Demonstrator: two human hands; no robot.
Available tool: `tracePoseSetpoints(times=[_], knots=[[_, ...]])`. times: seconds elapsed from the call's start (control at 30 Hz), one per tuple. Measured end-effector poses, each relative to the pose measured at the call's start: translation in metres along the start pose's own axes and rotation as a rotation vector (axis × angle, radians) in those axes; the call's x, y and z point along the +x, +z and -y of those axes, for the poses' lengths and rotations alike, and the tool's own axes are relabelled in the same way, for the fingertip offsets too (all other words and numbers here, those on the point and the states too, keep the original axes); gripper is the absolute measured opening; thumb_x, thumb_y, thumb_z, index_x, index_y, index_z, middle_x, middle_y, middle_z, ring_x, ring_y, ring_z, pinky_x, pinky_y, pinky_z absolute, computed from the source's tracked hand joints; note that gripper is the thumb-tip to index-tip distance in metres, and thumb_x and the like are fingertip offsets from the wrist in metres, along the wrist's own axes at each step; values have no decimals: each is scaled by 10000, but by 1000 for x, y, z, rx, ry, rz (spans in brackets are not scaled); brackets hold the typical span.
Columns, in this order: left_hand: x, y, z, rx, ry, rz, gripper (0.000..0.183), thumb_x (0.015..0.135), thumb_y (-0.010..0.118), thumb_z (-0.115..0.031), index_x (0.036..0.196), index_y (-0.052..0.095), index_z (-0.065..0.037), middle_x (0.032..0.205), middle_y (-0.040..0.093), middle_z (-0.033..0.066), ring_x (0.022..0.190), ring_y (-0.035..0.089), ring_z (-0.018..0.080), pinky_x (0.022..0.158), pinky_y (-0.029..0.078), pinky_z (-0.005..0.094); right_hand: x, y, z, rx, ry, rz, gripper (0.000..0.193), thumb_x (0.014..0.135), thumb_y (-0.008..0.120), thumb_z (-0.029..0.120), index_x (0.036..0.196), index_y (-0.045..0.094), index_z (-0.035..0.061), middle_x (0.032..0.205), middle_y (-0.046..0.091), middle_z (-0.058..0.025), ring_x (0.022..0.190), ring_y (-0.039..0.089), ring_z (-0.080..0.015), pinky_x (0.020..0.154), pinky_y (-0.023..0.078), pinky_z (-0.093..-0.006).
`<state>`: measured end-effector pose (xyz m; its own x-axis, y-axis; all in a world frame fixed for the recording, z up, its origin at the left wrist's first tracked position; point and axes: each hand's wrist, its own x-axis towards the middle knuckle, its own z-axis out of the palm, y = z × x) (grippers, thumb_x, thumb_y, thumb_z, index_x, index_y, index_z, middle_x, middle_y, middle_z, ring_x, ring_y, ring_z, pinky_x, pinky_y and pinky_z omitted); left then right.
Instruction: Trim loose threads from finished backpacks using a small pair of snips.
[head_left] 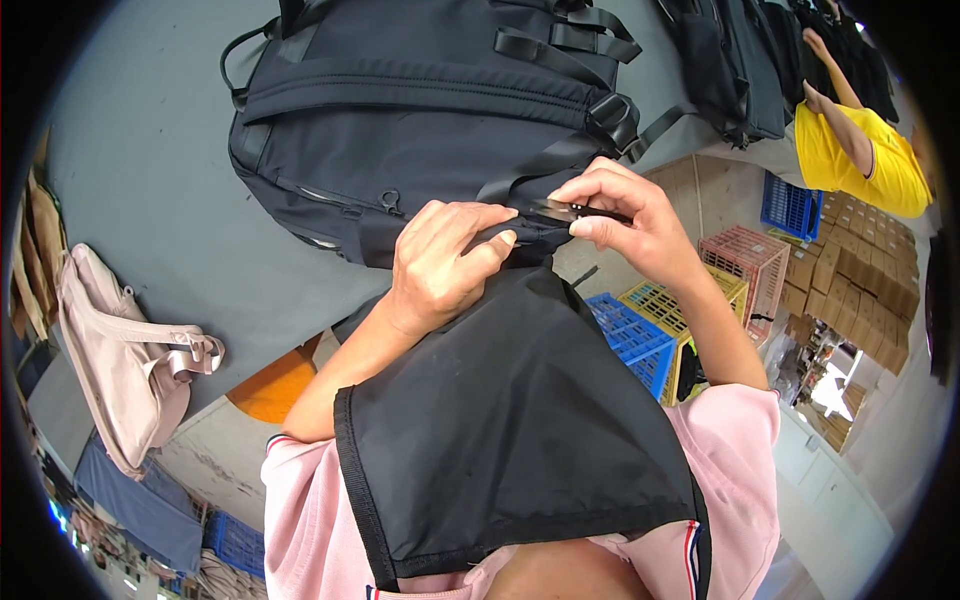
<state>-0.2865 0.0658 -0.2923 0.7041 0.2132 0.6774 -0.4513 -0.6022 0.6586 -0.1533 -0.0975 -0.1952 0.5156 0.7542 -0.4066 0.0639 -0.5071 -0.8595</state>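
Observation:
A black backpack (420,150) lies on its side on the grey table (150,180), its padded straps and buckles toward the far right. Near its lower right edge, my left hand (445,255) pinches the fabric between thumb and fingers. Thread snips (565,210) with small metal blades and a dark handle are in my right hand (630,215). Their blades point left, close to my left fingertips, against the bag's edge. Any thread there is too small to make out. A zipper with a round pull (389,201) shows left of my hands.
A pale pink bag (125,350) lies at the table's left edge. More black bags (730,70) are at the far right. Beyond the right edge stand blue (630,340), yellow and pink crates (750,265), stacked cartons (860,270) and a person in yellow (865,160).

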Motion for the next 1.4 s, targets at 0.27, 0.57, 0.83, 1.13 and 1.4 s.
tracePoseSetpoints(times=[0.27, 0.57, 0.83, 1.13, 1.4], knots=[[3, 1, -2, 11, -13, 5, 107, 710, 683, -36, 736, 580, -44, 848, 668, 97, 703, 639, 216, 552, 442, 302, 6, -5, 27, -553, -209, 59, 170, 756, 664, 79, 924, 638, 65, 789, 530, -60, 713, 557, -255, 617, 430, -358], [1, 2, -3, 24, -7, -2, 108, 706, 682, -40, 725, 576, -43, 857, 667, 88, 706, 637, 209, 551, 439, 296, 8, -5, 38, -668, -199, 115, 195, 722, 683, 62, 914, 650, 66, 757, 517, -57, 690, 550, -246, 593, 418, -355], [-1, 3, -1, 31, 13, -10, 114, 707, 675, -37, 731, 564, -47, 859, 667, 95, 709, 640, 209, 548, 442, 294, 1, -6, 18, 31, 213, 93, 180, 761, 662, 12, 940, 665, 1, 740, 512, -6, 667, 495, -85, 573, 388, -241], [2, 3, -2, 29, 13, 10, 106, 708, 672, -39, 730, 569, -42, 854, 669, 99, 718, 645, 214, 555, 449, 296, -9, -2, 26, -439, -156, -29, 233, 728, 695, 10, 957, 654, 7, 771, 514, -45, 653, 519, -161, 580, 409, -268], [1, 2, -2, 34, 12, 9, 98, 702, 678, -46, 717, 582, -37, 854, 669, 95, 717, 644, 213, 558, 448, 297, -5, 2, 42, -787, -276, -13, 156, 748, 688, 96, 881, 612, 66, 824, 538, -53, 693, 591, -286, 573, 441, -396]])
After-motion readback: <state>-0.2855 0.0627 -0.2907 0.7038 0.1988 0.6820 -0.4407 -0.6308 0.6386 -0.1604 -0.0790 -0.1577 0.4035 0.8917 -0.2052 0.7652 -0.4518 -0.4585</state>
